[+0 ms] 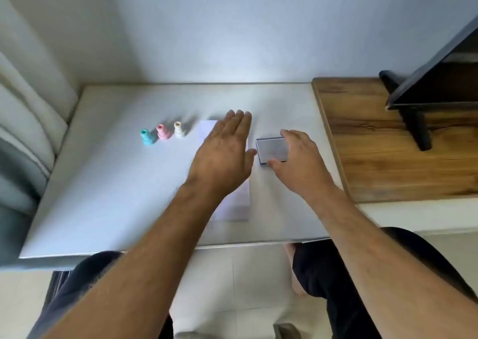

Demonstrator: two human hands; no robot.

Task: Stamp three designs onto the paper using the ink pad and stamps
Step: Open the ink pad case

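The white table (108, 183) lies in front of me, its far edge against the wall, and I place everything by the sheet of paper (234, 204) lying flat near the table's middle. To the right of the paper, past the table's edge, is a wooden surface (388, 157) carrying a dark stand (419, 121).

My left hand (222, 155) is over the paper, palm down, fingers straight and together, the thumb out toward the right; it holds nothing, and I cannot tell whether it presses on the sheet or hangs just above it.

My right hand (301, 157) is just right of the paper, spread wide across the ink pad (271, 150), fingertips at the far edge and thumb at the near corner. I cannot tell whether I have actually gripped it yet.

The ink pad sits on the table just beside the paper's right edge, lid closed.

Left of the paper's far end, three small stamps stand upright in a close row: the white stamp (179, 129) nearest the paper, then the pink stamp (163, 132), then the teal stamp (148, 137) farthest out.
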